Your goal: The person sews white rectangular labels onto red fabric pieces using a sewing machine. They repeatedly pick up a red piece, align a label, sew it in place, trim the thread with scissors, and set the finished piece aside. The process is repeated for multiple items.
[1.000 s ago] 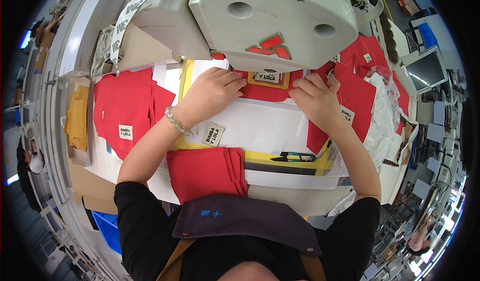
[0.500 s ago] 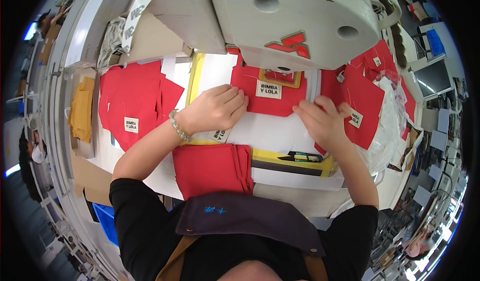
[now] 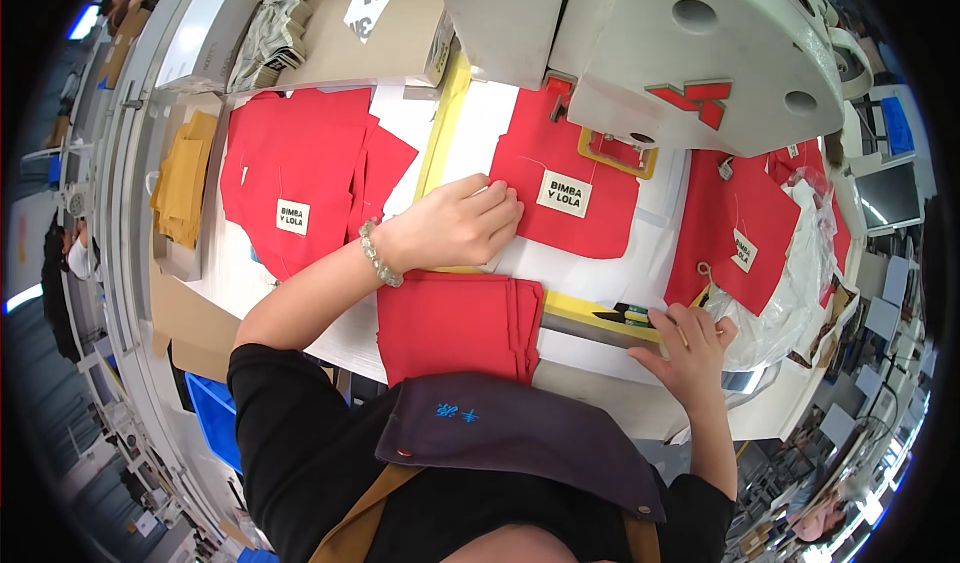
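Note:
A red fabric piece [image 3: 590,233] with a white label [image 3: 564,194] lies under the sewing machine's head, partly below a yellow-edged clamp [image 3: 640,168]. My left hand [image 3: 455,225], with a beaded bracelet at its wrist, has curled fingers closed on the piece's left edge; the fingertips are partly hidden. Close to the table's front edge, my right hand [image 3: 692,351] is open, thumb apart from the fingers. Its fingertips reach beside the handle of dark green thread snips [image 3: 630,314]. Whether they touch the snips is unclear.
The white sewing machine [image 3: 740,53] overhangs the work area. Red fabric stacks [image 3: 455,323] lie in front, and more red pieces [image 3: 300,163] at left. Labelled red pieces [image 3: 745,233] rest by clear plastic [image 3: 790,293] at right. A box holds yellow pieces [image 3: 185,183].
My right hand has left the fabric's right edge and come down toward the snips. The piece has shifted slightly left and toward me, with my left hand still at its edge. The view has shifted.

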The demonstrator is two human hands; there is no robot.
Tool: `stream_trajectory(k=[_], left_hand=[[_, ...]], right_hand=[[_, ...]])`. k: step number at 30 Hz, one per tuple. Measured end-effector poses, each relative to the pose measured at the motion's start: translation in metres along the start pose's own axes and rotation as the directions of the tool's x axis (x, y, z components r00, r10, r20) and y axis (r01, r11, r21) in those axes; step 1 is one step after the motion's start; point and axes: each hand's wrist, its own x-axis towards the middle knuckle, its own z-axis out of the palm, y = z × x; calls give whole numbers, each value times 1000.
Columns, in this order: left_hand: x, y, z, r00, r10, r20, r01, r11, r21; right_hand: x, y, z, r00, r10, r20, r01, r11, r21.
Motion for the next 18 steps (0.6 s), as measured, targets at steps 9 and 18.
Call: stream_trajectory(k=[9,18], left_hand=[[0,-4,-1,999,-35,7,35,998,-52],[-19,-5,-22,918,-375,-130,244,792,-560]], right_hand=[[-24,3,21,992,-104,-74,112,987,115],[64,5,-12,960,218,-175,-181,962,204]])
